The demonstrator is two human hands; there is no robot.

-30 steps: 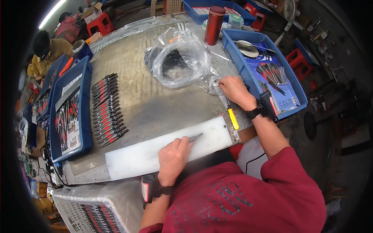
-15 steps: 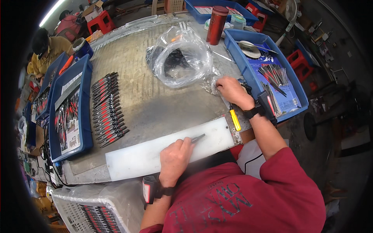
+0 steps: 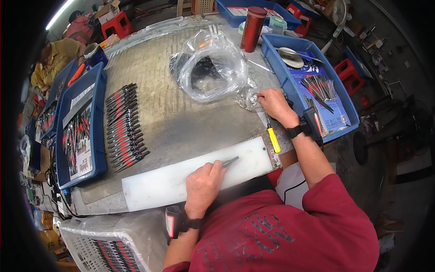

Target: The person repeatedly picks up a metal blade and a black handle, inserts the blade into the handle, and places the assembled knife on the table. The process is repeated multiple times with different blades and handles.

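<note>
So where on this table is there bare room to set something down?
Widest: the table between the pen-like tools, the bag and the white board. Also the board's stretch left of the left hand. Crowded: around the right hand, among bag, screwdriver and right tray.

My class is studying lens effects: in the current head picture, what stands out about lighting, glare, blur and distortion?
In the head view, the table's far edge bows and black rims the image; the light tube looks washed out to white; the clear plastic bag shows bright glints; the left hand shows no obvious motion blur.
</note>
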